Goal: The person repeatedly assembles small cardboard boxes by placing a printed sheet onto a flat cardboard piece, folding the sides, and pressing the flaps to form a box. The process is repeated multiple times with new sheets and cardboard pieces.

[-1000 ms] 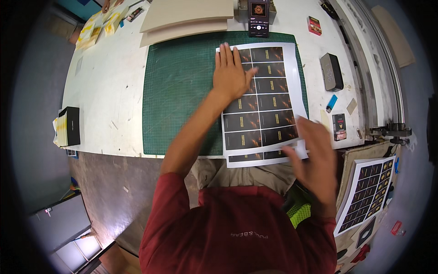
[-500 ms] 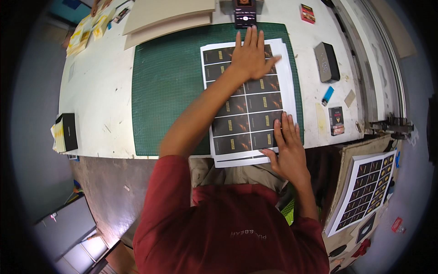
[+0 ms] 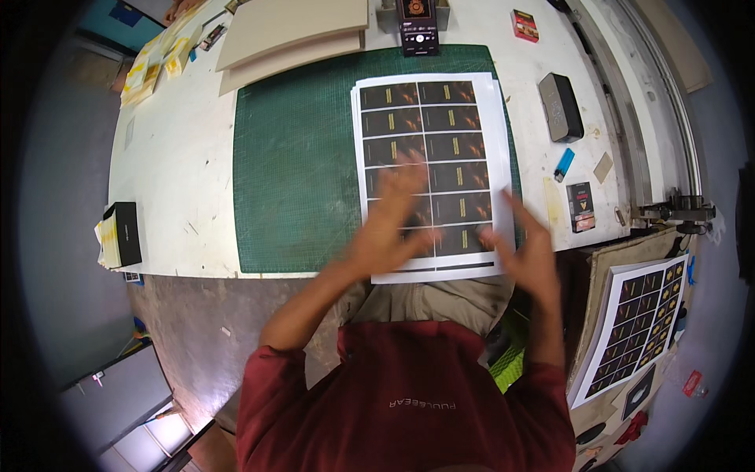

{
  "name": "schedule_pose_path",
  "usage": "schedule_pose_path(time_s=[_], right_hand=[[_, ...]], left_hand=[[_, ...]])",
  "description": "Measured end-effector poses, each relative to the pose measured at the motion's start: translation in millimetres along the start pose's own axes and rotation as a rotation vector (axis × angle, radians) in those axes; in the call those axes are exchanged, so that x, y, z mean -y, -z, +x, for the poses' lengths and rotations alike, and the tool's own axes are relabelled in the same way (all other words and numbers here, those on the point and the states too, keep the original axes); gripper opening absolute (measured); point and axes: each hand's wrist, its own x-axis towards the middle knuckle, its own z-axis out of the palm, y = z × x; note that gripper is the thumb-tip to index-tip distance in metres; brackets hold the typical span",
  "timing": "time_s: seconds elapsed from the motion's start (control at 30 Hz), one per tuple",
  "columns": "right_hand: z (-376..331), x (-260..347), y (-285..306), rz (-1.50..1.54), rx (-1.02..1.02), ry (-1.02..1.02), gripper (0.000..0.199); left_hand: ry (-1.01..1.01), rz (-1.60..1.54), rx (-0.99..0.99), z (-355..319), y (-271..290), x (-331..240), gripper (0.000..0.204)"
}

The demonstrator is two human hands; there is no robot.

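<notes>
A stack of printed sheets (image 3: 457, 146), each bearing a grid of dark cards with small yellow marks, lies on the green cutting mat (image 3: 295, 157). Over the lower left of the top sheet is my left hand (image 3: 391, 226), blurred, its fingers spread and holding nothing. My right hand (image 3: 532, 250) is at the lower right edge of the stack, thumb and fingers apart, also without anything in its grip. Whether either hand touches the paper, I cannot tell. The stack's near edge reaches past the table's front edge, close to my lap.
Beige boards (image 3: 291, 35) lie at the back beside a phone (image 3: 419, 31). On the right are a black clock (image 3: 561, 108), a blue lighter (image 3: 564, 165), a small dark box (image 3: 581, 207) and a metal rail (image 3: 680, 118). More printed sheets (image 3: 634, 326) rest lower right.
My left hand has drawn back from the top of the sheets toward me. The right hand has shifted slightly right, off the cards. The stack now sits straighter.
</notes>
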Motion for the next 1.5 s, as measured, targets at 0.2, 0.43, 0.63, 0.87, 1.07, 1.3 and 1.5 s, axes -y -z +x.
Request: schedule_pose_path(time_s=[0.2,0.43,0.63,0.87,1.07,1.3,1.5], right_hand=[[141,-42,-16,0.667,-0.037,-0.244,0.09],[145,-52,-25,0.785,0.075,-0.255,0.094],[41,-54,-31,0.632,0.108,-0.153,0.081],[33,-40,-31,0.57,0.118,-0.172,0.09],[13,-46,-9,0.696,-0.353,-0.308,0.071],[-163,52,-71,1.21,-0.28,-0.577,0.053],[-82,87,-106,1.85,-0.205,-0.893,0.04]], left_hand=[[0.685,-0.741,-0.502,56,16,139,0.094],[0.52,-1.059,-0.483,62,19,103,0.079],[0.45,-0.818,-0.458,-27,-22,66,0.079],[0.485,-0.795,-0.421,-24,-19,36,0.085],[0.552,-0.188,-0.46,-11,-5,54,0.094],[0.183,0.315,-0.209,146,56,83,0.084],[0.441,0.27,0.293,226,44,114,0.091]])
